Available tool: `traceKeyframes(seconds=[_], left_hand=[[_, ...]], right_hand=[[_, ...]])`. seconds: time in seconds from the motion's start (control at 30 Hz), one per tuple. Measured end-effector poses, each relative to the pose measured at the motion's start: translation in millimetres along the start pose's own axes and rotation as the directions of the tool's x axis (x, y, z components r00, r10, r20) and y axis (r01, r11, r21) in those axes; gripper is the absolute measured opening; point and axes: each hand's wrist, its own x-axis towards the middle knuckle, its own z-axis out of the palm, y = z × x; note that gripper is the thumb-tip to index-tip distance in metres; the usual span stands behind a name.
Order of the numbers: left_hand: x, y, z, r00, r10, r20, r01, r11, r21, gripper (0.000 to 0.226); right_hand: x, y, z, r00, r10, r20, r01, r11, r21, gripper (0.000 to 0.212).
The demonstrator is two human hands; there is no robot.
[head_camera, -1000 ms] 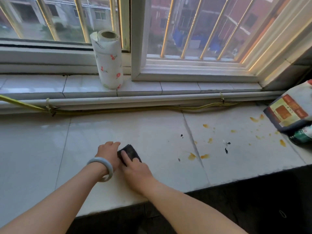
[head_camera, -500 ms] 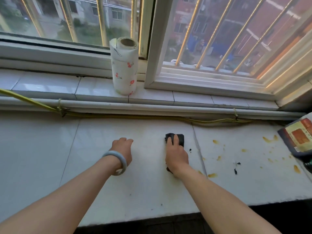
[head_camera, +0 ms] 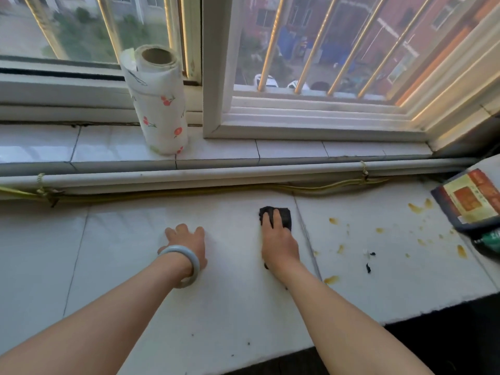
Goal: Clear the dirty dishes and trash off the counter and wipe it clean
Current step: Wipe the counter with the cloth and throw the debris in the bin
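- A white tiled counter (head_camera: 216, 307) below a barred window is being wiped; a paper towel roll (head_camera: 159, 104) stands upright on the sill behind it.
- A dark cloth (head_camera: 281, 213) is pressed to the counter in front of the roll and to its right. The right hand (head_camera: 280, 244) is laid flat over it, fingers stretched along the cloth rather than curled round it.
- The left hand (head_camera: 186, 239), with a pale bracelet (head_camera: 186, 262) on its wrist, is rested on the counter directly in front of the roll. It is relaxed and nothing is held in it.
- No dishes are seen, so that part of the job is judged done or out of shot.
- The tiles in front of the roll and to its left appear clean apart from a few specks near the front edge.
- Yellow stains (head_camera: 333, 221) and dark crumbs (head_camera: 368, 267) are scattered further right of the roll, beyond the cloth, and are left to be wiped.
- A printed packet (head_camera: 470, 198) lies far to the right of the roll at the counter's end, over a green item (head_camera: 489, 239) that cannot be made out; both are probably yet to be cleared.
- The wiping is judged to be roughly half done.
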Motion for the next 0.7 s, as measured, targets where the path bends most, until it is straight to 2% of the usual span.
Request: traceKeyframes(seconds=[0.13, 0.23, 0.27, 0.33, 0.43, 0.53, 0.6, 0.7], left_hand=[[-1, 2, -6, 0.999, 0.014, 0.031, -0.016, 0.998, 0.060, 0.064], [-4, 0, -8, 0.999, 0.021, 0.033, -0.024, 0.996, 0.090, 0.064], [-4, 0, -8, 0.999, 0.023, 0.031, -0.025, 0.995, 0.092, 0.064], [-3, -1, -6, 1.000, 0.023, 0.022, -0.024, 0.995, 0.093, 0.064], [-5, 1, -6, 0.999, 0.033, 0.012, -0.034, 0.992, 0.118, 0.062], [-5, 2, -5, 0.999, 0.041, -0.001, -0.040, 0.993, 0.110, 0.062], [-6, 1, -5, 0.999, 0.040, -0.011, -0.038, 0.992, 0.124, 0.062], [-5, 1, -1, 0.999, 0.036, -0.023, -0.033, 0.993, 0.117, 0.061]], right_hand=[[-19, 45, -7, 0.991, 0.129, 0.042, -0.128, 0.991, -0.025, 0.075], [-34, 47, -17, 0.985, 0.169, 0.033, -0.169, 0.986, 0.001, 0.076], [-43, 40, -17, 0.992, 0.128, 0.001, -0.128, 0.992, 0.003, 0.076], [-69, 16, -8, 0.999, -0.045, 0.002, 0.045, 0.999, -0.022, 0.076], [-108, -4, 27, 0.938, -0.340, 0.064, 0.346, 0.932, -0.112, 0.076], [-114, 19, 42, 0.947, -0.321, 0.023, 0.321, 0.937, -0.138, 0.082], [-107, 45, 37, 0.964, -0.264, 0.023, 0.265, 0.960, -0.092, 0.079], [-93, 84, 22, 0.985, -0.168, 0.024, 0.170, 0.979, -0.113, 0.078]])
